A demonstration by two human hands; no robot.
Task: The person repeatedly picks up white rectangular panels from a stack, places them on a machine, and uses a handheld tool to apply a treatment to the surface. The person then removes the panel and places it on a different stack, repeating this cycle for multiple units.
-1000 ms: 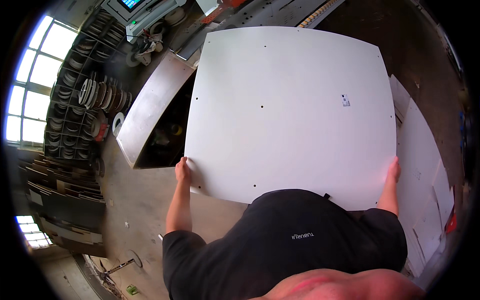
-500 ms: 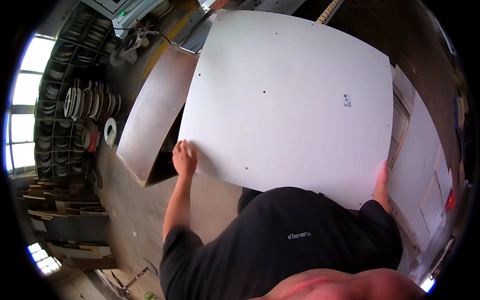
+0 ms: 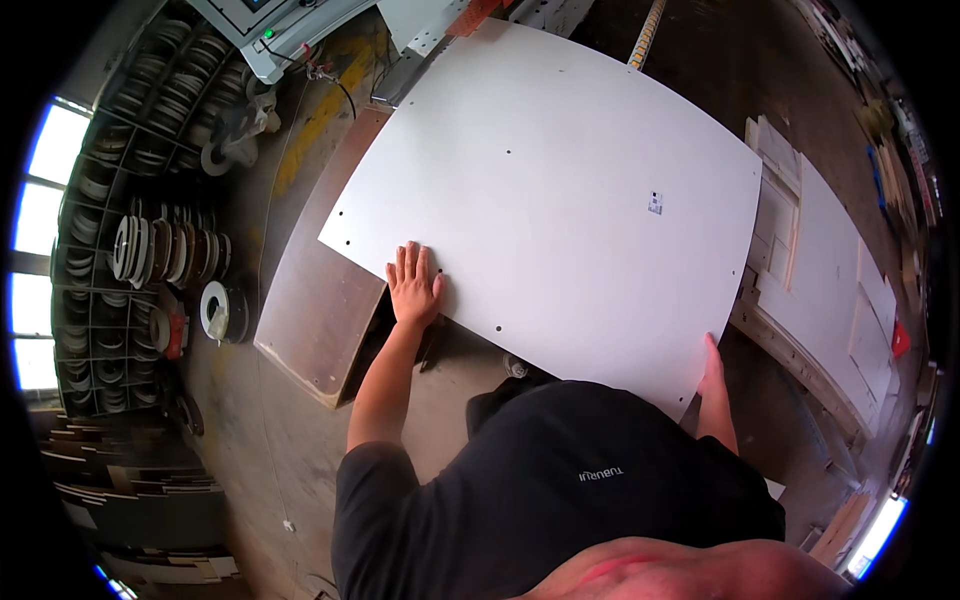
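A large white panel (image 3: 560,200) with several small dark holes and a small printed label (image 3: 655,203) spreads in front of me. My left hand (image 3: 412,290) lies flat at its near left edge, fingers stretched out on the surface. At the panel's near right edge is my right hand (image 3: 712,372), thumb side showing along the edge; its other fingers are hidden and appear to be under the board. The near edge sits close to my body. Partly beneath the left corner stands a brown wooden-topped bench (image 3: 310,320).
A grey machine with a green light (image 3: 268,36) stands at the far left, beside an orange-red part (image 3: 473,15). Edging rolls (image 3: 165,250) fill racks on the left. To the right lies a stack of white boards (image 3: 825,270). A roller strip (image 3: 648,35) extends beyond the panel.
The panel has turned so that its left corner now reaches over the brown bench. My left hand has gone from gripping the corner to lying flat on the near edge.
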